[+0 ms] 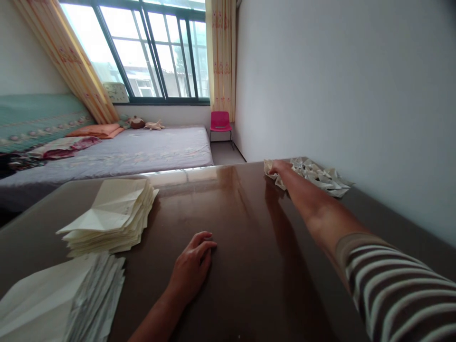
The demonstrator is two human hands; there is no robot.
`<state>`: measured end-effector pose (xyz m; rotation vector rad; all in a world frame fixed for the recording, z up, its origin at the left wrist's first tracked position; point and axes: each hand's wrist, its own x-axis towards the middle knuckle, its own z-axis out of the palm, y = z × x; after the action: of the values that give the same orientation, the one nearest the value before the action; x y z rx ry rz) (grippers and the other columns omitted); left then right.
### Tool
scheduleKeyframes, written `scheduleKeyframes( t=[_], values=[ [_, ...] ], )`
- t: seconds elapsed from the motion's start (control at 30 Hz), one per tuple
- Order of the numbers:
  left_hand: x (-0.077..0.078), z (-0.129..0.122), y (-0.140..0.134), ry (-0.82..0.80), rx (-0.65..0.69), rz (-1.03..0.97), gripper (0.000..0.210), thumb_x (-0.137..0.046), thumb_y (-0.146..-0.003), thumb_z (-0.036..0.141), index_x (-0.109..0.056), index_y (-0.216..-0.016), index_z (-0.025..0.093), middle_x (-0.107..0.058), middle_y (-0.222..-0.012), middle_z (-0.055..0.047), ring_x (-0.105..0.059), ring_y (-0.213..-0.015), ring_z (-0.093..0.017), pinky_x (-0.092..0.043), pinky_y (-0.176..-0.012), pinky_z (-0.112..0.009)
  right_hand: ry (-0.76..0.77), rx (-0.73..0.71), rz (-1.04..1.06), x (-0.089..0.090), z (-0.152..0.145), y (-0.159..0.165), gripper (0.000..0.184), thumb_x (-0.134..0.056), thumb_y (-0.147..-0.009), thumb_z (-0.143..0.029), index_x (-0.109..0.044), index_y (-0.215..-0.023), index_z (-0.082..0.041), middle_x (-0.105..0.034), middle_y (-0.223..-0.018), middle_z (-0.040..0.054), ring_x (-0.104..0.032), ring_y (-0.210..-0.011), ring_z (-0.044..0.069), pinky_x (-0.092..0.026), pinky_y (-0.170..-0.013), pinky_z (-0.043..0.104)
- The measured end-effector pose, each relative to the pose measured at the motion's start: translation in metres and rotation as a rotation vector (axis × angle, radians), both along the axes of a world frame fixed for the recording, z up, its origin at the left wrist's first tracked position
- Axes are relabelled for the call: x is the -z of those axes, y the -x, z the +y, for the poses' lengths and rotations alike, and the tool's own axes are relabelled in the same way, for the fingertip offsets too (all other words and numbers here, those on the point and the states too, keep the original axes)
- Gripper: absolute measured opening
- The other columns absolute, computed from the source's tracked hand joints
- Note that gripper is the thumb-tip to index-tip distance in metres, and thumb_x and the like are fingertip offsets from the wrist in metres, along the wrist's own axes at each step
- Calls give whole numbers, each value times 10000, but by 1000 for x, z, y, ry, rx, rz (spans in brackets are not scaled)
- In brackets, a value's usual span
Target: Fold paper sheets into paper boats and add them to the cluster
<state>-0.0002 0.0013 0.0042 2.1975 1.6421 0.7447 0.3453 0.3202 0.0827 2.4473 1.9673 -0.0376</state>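
Observation:
My left hand (193, 261) rests on the brown glossy table (235, 266), fingers loosely bent and a little apart, holding nothing. Stretched out to the table's far right is my right hand (280, 167), its fingers closed on a folded paper piece (269, 167). Just beside it lies a spread of similar folded paper pieces (318, 175), partly hidden by my right forearm. Left of my left hand are a stack of cream paper sheets (114, 204), creased on top, and a nearer stack of greyish-white paper sheets (53, 299), cut off by the frame edge.
A white wall (342, 85) runs along the table's right side. Beyond the far edge stand a bed (164, 147) with folded bedding and toys, and a pink chair (221, 122) under the curtain (223, 57). A clock (116, 92) sits by the window.

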Motion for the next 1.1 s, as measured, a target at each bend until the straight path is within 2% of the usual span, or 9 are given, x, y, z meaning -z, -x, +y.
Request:
scheduleKeyframes(
  t=[0.17,0.27,0.4,0.57,0.7,0.83,0.97,1.03,1.1],
  values=[
    [1,1,0,-6,1,0,268,-420,-889,217,-667,-980,269,-541,-1261,-35,-642,-937,-153,-513,-839,-287,-53,-11,-26,-50,-23,-9,483,-643,-733,-559,-709,-966,-140,-660,-1062,205,-610,-1011,331,-443,-812,447],
    [2,1,0,-18,4,-8,266,-424,-882,206,-668,-969,267,-552,-1249,-29,-636,-958,-159,-503,-859,-298,-114,-168,-12,-59,-70,3,419,-464,-879,-479,-693,-1030,-163,-656,-1107,177,-607,-998,273,-429,-780,345],
    [2,-3,-3,-56,8,-23,261,-439,-865,176,-673,-942,261,-583,-1201,-17,-614,-1006,-162,-487,-899,-298,-3,-525,82,-11,-169,56,353,-537,-828,-513,-711,-777,-210,-704,-790,41,-610,-725,148,-375,-633,223],
    [-7,-12,-8,-101,55,56,283,-443,-862,158,-685,-990,230,-609,-1160,-43,-570,-1078,-167,-458,-961,-284,47,-935,346,61,-269,114,403,-448,-867,-509,-623,-664,-209,-644,-627,15,-519,-559,129,-285,-527,247],
    [-27,-16,-11,-21,98,169,289,-459,-854,151,-704,-999,204,-636,-1132,-60,-593,-1041,-160,-456,-956,-250,-123,-790,330,76,-285,127,376,-446,-854,-495,-565,-622,-224,-634,-625,30,-506,-548,159,-243,-524,278],
    [-63,-25,14,51,77,250,278,-632,-756,206,-702,-1025,204,-671,-1074,-65,-620,-999,-195,-463,-938,-272,-124,-818,382,76,-284,121,349,-436,-861,-485,-551,-650,-232,-634,-650,23,-526,-566,164,-271,-544,273],
    [-97,-50,79,38,-224,306,382,-533,-861,270,-592,-1190,84,-555,-1261,-215,-483,-1213,-324,-372,-1018,-454,-178,-831,426,81,-288,117,346,-424,-874,-479,-536,-666,-226,-628,-663,18,-527,-580,159,-279,-560,270],
    [-105,-66,113,72,-596,355,509,-519,-879,393,-504,-1270,68,-449,-1369,-246,-369,-1290,-384,-365,-985,-500,-203,-830,442,84,-289,117,343,-429,-874,-478,-537,-672,-223,-625,-668,15,-520,-581,155,-276,-562,268],
    [-104,-80,139,97,-666,352,662,-484,-884,477,-416,-1289,-42,-328,-1399,-353,-331,-1283,-443,-373,-938,-529,-214,-832,453,86,-289,117,340,-435,-875,-473,-541,-675,-219,-619,-667,12,-510,-577,149,-271,-563,265]
  ],
)
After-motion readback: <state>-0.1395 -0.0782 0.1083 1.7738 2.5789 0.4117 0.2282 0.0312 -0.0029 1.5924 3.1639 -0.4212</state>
